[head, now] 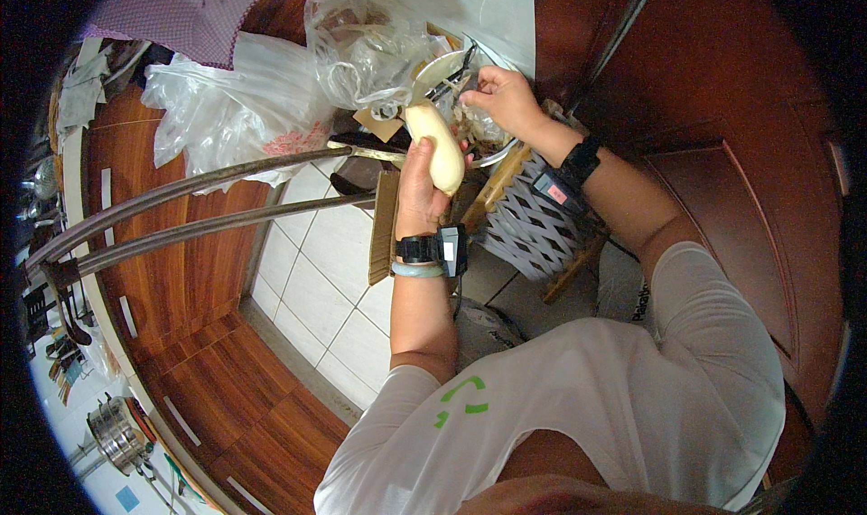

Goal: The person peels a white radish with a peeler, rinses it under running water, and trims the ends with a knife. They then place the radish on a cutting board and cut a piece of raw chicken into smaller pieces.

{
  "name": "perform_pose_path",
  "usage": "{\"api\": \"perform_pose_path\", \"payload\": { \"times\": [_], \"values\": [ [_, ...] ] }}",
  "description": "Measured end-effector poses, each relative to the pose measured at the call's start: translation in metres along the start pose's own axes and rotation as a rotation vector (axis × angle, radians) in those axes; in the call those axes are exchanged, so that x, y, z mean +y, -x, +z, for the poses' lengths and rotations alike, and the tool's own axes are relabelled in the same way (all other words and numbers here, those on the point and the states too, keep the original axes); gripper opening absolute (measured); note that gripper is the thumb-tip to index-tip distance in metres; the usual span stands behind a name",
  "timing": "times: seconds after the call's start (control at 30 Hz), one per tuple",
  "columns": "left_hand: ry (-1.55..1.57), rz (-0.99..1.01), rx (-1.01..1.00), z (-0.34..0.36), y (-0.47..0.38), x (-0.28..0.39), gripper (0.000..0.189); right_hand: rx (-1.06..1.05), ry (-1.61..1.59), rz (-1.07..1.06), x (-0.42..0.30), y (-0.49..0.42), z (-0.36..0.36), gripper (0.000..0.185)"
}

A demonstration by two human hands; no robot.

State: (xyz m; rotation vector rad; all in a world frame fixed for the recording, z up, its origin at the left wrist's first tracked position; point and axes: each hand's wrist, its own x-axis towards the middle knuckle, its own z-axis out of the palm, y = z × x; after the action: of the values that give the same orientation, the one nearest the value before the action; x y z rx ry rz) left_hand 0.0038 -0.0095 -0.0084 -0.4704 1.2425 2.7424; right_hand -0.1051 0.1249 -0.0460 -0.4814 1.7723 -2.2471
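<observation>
A peeled, pale yellow, elongated vegetable (437, 149) is held in my left hand (427, 183), its stubby end pointing up and away. My right hand (504, 101) hovers just right of it, over a round bin (498, 156) lined with clear plastic, with thumb and fingertips curled close together. Whether anything thin is between them cannot be told. Brownish peelings (477, 125) lie in the bin, and a thin black object (457, 71) lies across its rim. Both wrists wear black straps with small devices.
Clear plastic bags (237, 101) and a mesh cloth (169, 13) are at upper left. Two long curved bars (203, 179) cross from the left towards a cardboard piece (384, 227). A woven grey stool (532, 220) stands below the bin; a dark wooden door (725, 196) is on the right.
</observation>
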Motion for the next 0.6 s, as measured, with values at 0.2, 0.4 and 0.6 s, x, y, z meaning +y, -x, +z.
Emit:
{"api": "perform_pose_path", "payload": {
  "times": [0.2,0.4,0.6],
  "values": [
    [-0.001,0.011,-0.031,0.003,-0.001,-0.002,0.045,-0.049,-0.069,-0.01,-0.012,-0.002,0.008,0.013],
    [-0.282,0.125,0.111,0.011,-0.005,-0.009,0.035,-0.24,-0.066,-0.018,-0.021,0.003,0.013,0.017],
    [-0.317,0.061,0.127,0.011,-0.005,-0.014,0.035,-0.005,0.008,0.048,0.006,-0.002,0.015,0.009]
  ]
}}
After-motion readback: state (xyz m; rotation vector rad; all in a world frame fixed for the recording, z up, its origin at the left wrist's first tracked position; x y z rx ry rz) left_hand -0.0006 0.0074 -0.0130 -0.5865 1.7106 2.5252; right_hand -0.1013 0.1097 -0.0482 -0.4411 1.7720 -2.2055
